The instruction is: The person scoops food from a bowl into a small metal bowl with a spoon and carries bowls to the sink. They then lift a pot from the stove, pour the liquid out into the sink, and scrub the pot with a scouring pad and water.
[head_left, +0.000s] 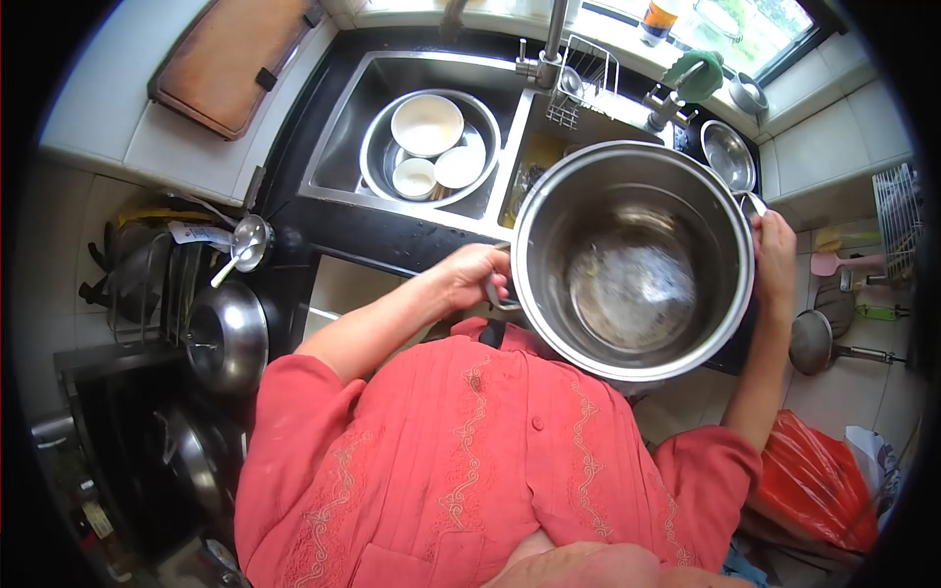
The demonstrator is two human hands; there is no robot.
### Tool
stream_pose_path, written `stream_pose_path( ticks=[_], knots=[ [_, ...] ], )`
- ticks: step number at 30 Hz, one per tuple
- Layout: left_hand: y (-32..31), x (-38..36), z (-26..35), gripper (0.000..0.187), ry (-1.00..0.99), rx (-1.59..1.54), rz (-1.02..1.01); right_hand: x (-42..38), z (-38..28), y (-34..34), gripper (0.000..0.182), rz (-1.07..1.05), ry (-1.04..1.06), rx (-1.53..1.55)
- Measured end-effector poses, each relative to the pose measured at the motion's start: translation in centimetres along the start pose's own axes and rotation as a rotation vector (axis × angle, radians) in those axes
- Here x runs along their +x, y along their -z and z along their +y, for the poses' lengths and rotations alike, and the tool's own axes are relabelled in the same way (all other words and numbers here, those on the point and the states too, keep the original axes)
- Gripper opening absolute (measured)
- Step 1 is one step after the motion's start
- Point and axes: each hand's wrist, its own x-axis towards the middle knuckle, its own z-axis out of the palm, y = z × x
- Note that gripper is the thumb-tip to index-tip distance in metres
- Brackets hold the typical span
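A large steel pot (632, 260) is held tilted, its open mouth facing the camera, in front of the right sink basin. The inside looks wet, with a shiny bottom. My left hand (475, 277) is closed round the handle on the pot's left side. On the other side, my right hand (774, 257) grips the right handle, most of its fingers hidden. In the left sink basin (338, 122) sits a metal bowl (374, 157) holding white bowls (427, 124).
A faucet (544, 64) and a wire rack (588, 78) stand behind the basins. A small metal bowl (728, 157) lies at the right. Lidded pans (227, 338) are at the left, a red bag (818, 480) low at the right. Utensils hang on the right wall.
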Motion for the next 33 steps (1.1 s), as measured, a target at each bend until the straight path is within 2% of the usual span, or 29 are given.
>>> stream_pose_path(
  ticks=[3,5,8,9,11,12,13,16,19,21,26,29,31,33],
  knots=[
    [3.2,-2.6,3.2,0.007,-0.145,-0.023,0.058,0.1,-1.3,-4.6,0.03,0.02,0.038,-0.028],
    [5.8,-4.6,4.8,0.014,-0.253,-0.016,0.067,0.7,-1.9,-8.1,0.03,-0.019,0.042,0.068],
    [7.1,-8.8,7.9,0.021,-0.426,0.17,0.164,2.3,-1.6,-14.0,0.03,-0.036,0.043,0.207],
    [10.1,-8.6,8.6,0.024,-0.471,0.172,0.138,2.5,-1.9,-16.2,0.03,-0.031,0.039,0.247],
    [11.1,-10.5,10.3,0.028,-0.539,0.204,0.34,2.9,-2.6,-20.2,0.028,-0.053,-0.057,0.342],
    [13.1,-10.5,11.2,0.031,-0.635,0.208,0.332,4.0,-1.5,-22.2,0.026,-0.083,-0.034,0.33],
    [13.8,-11.3,12.2,0.034,-0.689,0.221,0.351,3.6,-2.8,-23.8,0.025,-0.125,-0.12,0.379],
    [17.3,-11.9,14.6,0.036,-0.837,0.106,0.39,4.8,-2.8,-28.9,0.023,-0.206,-0.2,0.426],
    [19.5,-12.6,16.7,0.036,-0.902,0.088,0.449,5.6,-3.2,-33.3,0.024,-0.22,-0.247,0.441],
    [20.3,-13.0,18.2,0.036,-0.904,0.107,0.445,6.8,-3.0,-35.5,0.024,-0.211,-0.293,0.38],
    [19.2,-12.5,21.3,0.037,-1.075,0.118,0.384,8.5,-1.4,-39.0,0.021,-0.189,-0.428,0.492],
    [18.0,-12.0,22.5,0.039,-1.127,0.167,0.379,10.1,0.1,-39.9,0.028,-0.295,-0.472,0.482],
    [17.6,-11.2,23.7,0.039,-1.181,0.221,0.379,11.3,0.3,-39.8,0.046,-0.327,-0.414,0.378],
    [17.3,-10.9,25.2,0.038,-1.17,0.212,0.374,13.3,0.3,-40.0,0.042,-0.288,-0.309,0.195]
  ],
)
